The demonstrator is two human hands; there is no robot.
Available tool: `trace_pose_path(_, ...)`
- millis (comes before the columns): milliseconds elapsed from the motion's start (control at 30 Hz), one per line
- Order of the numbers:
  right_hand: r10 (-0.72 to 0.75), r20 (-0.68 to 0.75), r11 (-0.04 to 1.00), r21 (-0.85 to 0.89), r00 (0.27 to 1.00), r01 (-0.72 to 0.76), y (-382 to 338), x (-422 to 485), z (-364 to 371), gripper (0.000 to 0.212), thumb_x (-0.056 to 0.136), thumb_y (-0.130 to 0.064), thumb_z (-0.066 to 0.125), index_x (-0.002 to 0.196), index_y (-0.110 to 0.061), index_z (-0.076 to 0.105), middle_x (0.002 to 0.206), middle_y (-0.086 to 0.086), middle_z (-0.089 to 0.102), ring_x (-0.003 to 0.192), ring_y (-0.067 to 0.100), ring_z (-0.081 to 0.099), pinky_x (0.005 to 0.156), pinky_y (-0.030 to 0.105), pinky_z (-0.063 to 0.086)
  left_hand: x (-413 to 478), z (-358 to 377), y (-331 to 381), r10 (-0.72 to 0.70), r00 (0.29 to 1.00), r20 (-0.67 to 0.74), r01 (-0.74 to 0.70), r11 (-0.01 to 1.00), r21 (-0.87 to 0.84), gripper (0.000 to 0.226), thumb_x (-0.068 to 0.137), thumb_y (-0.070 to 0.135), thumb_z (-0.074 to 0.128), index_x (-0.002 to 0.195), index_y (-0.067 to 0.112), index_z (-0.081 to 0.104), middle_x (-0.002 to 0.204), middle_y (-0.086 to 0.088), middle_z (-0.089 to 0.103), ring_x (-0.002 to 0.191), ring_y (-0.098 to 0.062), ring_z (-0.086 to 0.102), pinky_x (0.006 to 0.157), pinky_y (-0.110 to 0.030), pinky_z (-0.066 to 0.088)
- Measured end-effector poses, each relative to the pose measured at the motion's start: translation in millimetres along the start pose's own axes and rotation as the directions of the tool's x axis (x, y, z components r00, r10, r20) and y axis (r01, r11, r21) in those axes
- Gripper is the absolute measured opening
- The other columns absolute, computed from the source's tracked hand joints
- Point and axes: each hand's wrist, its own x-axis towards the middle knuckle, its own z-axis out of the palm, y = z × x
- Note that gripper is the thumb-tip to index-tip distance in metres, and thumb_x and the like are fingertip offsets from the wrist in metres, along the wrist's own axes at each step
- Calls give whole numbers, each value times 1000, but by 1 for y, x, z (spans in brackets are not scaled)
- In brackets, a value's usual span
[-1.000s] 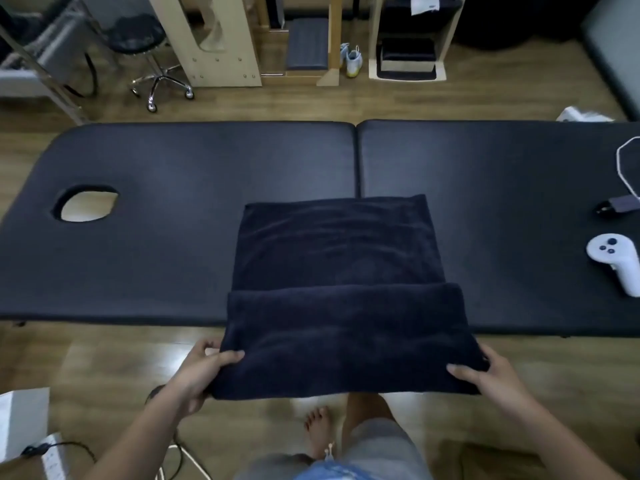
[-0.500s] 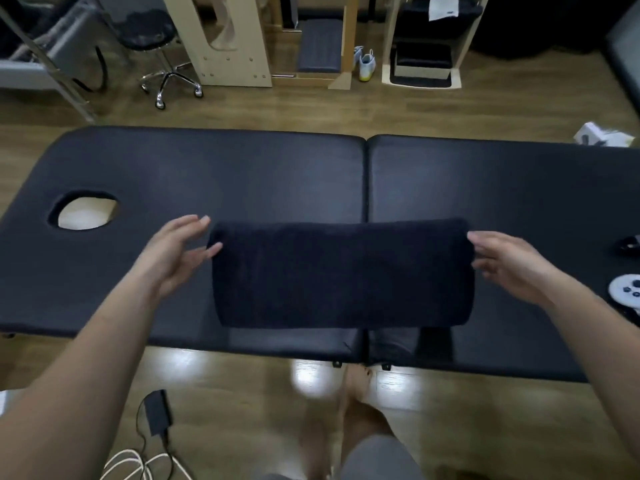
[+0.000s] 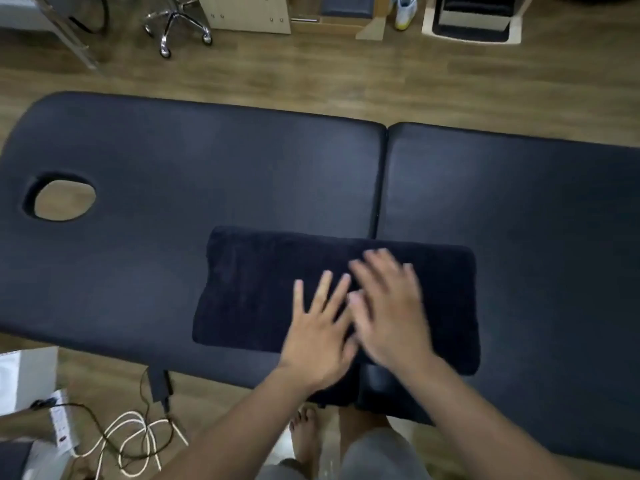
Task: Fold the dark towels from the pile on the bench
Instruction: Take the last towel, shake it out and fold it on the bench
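A dark navy towel (image 3: 249,289), folded into a long flat band, lies across the near half of the black padded bench (image 3: 194,161), spanning its centre seam. My left hand (image 3: 320,336) lies flat on the towel's middle with fingers spread and straight. Right beside it, my right hand (image 3: 389,306) is also flat on the towel, fingers straight and blurred by motion. Neither hand grips the cloth. No pile of other towels is in view.
The bench has an oval face hole (image 3: 64,199) at its left end. On the wooden floor below left lie a white cable coil (image 3: 135,441), a black adapter (image 3: 159,382) and white paper (image 3: 27,379). A wheeled stool base (image 3: 178,26) and wooden furniture stand beyond.
The towel's near half was lifted and folded over onto the far half. Both hands let go of its ends and came together flat on its middle. The view shifted left.
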Motion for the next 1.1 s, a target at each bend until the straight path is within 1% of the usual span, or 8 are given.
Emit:
trace_pose_path(67,-157,245,979,-86,957,183,-22,9,30,51,99,-41,30,144,-26,46,157,4,35,151,25,17,119,58,14,16,10,10,-61,990,131,68,996,-52,88,94,44,49,158,25,-7,164,7,-19,154,-32,3,123,-53,9)
trace_pose_path(167,-121,318,966,-179,940,185,21,16,39,57,99,-50,28,153,-31,32,163,-1,23,153,21,9,122,51,3,24,8,-14,-47,986,158,16,981,196,74,94,62,30,159,32,8,168,2,2,154,-24,-6,113,-73,-3)
trace_pose_path(300,94,228,952,-307,969,-21,82,14,21,65,96,-57,29,155,-30,23,165,3,16,152,26,7,123,49,2,25,-7,-66,-424,902,79,411,901,140,77,91,74,23,157,40,4,168,6,0,155,-23,-4,111,-75,-1)
trace_pose_path(500,291,124,918,-314,949,-241,94,13,16,67,95,-60,27,155,-30,24,164,10,16,152,31,5,122,51,-3,30,-27,-101,-618,775,130,616,786,59,82,87,80,13,155,43,-13,164,9,-24,150,-21,-27,114,-73,-1)
trace_pose_path(700,648,152,748,52,746,-661,103,4,-1,71,93,-69,30,154,-43,5,166,-1,3,151,30,11,119,57,18,29,-38,-106,-685,705,184,709,694,-128,91,83,86,26,153,46,-17,163,6,-29,152,-28,-22,115,-70,5)
trace_pose_path(867,773,326,325,533,544,-781,92,-16,-30,83,86,-48,70,152,-30,23,148,-3,45,128,25,49,100,36,39,22,-59,-135,-808,503,307,817,329,-474,120,67,80,66,157,33,2,163,-6,21,147,-37,23,117,-55,27)
trace_pose_path(967,775,450,197,497,445,-845,91,-37,-28,69,78,-55,73,135,-26,48,127,-1,63,105,20,61,89,41,50,8,-67,-162,-730,511,454,794,199,-574,101,61,66,82,140,18,43,139,-6,54,120,-28,57,102,-45,48)
trace_pose_path(1100,779,498,58,547,381,-835,75,-72,-22,62,82,-49,73,132,-20,50,121,1,64,101,20,63,74,35,51,2,-81,-181,-468,570,675,795,108,-597,82,48,48,92,116,11,66,104,-6,77,92,-24,75,87,-41,57)
